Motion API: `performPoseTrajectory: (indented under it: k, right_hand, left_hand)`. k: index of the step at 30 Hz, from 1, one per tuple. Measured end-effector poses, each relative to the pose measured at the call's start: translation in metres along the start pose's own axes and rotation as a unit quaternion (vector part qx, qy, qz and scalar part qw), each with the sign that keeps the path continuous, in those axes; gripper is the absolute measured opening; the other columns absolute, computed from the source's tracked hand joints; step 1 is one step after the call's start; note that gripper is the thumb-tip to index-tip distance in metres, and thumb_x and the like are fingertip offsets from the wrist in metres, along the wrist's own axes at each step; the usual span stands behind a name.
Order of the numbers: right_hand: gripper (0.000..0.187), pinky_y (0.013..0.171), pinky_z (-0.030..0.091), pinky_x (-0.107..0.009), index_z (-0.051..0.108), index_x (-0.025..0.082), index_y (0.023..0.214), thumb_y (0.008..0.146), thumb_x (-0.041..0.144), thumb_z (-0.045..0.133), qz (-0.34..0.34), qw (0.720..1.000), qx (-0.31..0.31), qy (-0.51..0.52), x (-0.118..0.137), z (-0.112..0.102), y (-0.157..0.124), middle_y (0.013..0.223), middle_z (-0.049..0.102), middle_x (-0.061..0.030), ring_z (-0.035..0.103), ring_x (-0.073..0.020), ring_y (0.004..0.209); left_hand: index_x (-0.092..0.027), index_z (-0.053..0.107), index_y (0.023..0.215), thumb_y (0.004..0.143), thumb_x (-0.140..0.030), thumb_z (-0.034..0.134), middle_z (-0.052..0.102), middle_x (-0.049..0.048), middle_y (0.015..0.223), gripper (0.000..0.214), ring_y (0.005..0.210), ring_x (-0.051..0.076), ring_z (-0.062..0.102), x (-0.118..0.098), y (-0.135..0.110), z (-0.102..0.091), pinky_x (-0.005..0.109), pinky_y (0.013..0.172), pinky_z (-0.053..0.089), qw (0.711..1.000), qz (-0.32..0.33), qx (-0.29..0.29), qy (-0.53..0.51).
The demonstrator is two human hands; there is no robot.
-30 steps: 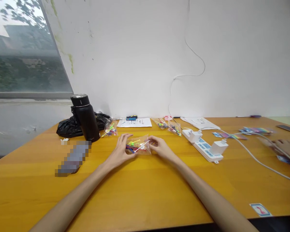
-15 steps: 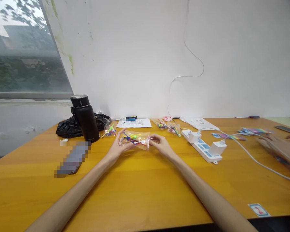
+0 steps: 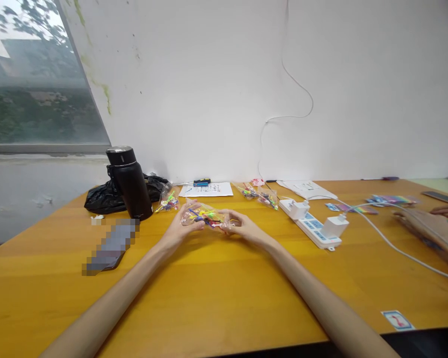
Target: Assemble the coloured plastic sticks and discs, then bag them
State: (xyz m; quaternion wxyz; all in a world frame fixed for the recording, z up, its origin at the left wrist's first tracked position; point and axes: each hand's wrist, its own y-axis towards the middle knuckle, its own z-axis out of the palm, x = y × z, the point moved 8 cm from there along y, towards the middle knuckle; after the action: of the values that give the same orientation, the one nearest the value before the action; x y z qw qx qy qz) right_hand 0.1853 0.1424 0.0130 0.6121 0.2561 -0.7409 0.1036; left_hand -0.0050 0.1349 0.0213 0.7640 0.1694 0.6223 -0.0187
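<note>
Between my two hands is a clear plastic bag [image 3: 205,217] of small colourful plastic pieces, yellow, blue, red and white, just above the wooden table. My left hand [image 3: 179,227] grips the bag's left end, its thumb in front and the fingers behind, partly hidden by the plastic. At the right end, my right hand [image 3: 242,224] pinches the bag between thumb and fingers. A similar bag of colourful pieces [image 3: 168,200] lies beyond my left hand. Two more such bags [image 3: 268,198] lie farther back, right of centre.
A black bottle [image 3: 130,186] stands at the left before a black plastic bag [image 3: 100,198]; a blurred-out phone [image 3: 112,247] lies nearer. At right is a white power strip [image 3: 313,228] with chargers and a cable. A screwdriver [image 3: 201,182] rests on paper. Another person's hand [image 3: 429,233] works at far right.
The bag has crumpled and shortened between my hands, and its pieces have shifted. My right hand has moved slightly inward. The view has shifted a little.
</note>
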Motion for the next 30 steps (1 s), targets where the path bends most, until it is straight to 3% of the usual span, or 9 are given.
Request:
performPoseTrajectory:
  k: [3,7,13,20,30]
  right_hand:
    - [0.066,0.082,0.053,-0.033,0.054,0.023,0.138,0.080,0.045,0.074,-0.005,1.000,0.021,-0.017,0.002,0.008,-0.002,0.105,0.068,-0.0059,0.065,-0.0183,0.086]
    - [0.060,0.080,0.052,-0.032,0.060,0.021,0.133,0.079,0.043,0.075,-0.019,0.998,0.011,-0.058,0.000,0.010,-0.002,0.086,0.066,-0.0015,0.065,-0.0180,0.081]
    - [0.039,0.074,0.052,-0.030,0.071,0.016,0.100,0.078,0.049,0.074,-0.020,0.994,-0.014,-0.104,-0.005,0.006,-0.002,0.090,0.070,-0.0051,0.067,-0.0190,0.078]
    - [0.041,0.070,0.049,-0.027,0.070,0.015,0.102,0.081,0.050,0.070,0.003,0.993,0.015,-0.113,-0.003,-0.001,-0.004,0.086,0.073,-0.0048,0.066,-0.0183,0.075]
    - [0.026,0.071,0.049,-0.027,0.072,0.016,0.101,0.083,0.032,0.062,0.019,0.983,-0.042,-0.177,-0.013,-0.034,-0.003,0.099,0.074,-0.0063,0.066,-0.0183,0.081]
  left_hand:
    - [-0.032,0.040,0.141,0.075,-0.030,0.082,0.047,0.0127,0.150,0.078,0.128,0.035,0.055,-0.002,-0.004,0.010,0.050,0.095,0.054,0.999,0.001,0.027,-0.038]
    - [-0.033,0.041,0.140,0.076,-0.027,0.081,0.050,0.0123,0.147,0.076,0.128,0.033,0.055,-0.003,-0.007,0.016,0.046,0.095,0.054,0.998,0.005,0.039,-0.054]
    - [-0.030,0.044,0.136,0.078,-0.027,0.079,0.053,0.0116,0.143,0.068,0.126,0.031,0.057,0.001,-0.006,0.016,0.041,0.090,0.056,0.997,-0.001,0.036,-0.065]
    - [-0.030,0.046,0.135,0.077,-0.028,0.079,0.053,0.0110,0.143,0.066,0.133,0.032,0.050,-0.002,-0.006,0.014,0.043,0.095,0.055,0.997,-0.017,0.013,-0.075]
    - [-0.030,0.045,0.133,0.080,-0.025,0.077,0.052,0.0108,0.144,0.062,0.136,0.031,0.048,0.000,-0.002,0.003,0.043,0.098,0.053,0.994,-0.020,-0.013,-0.108]
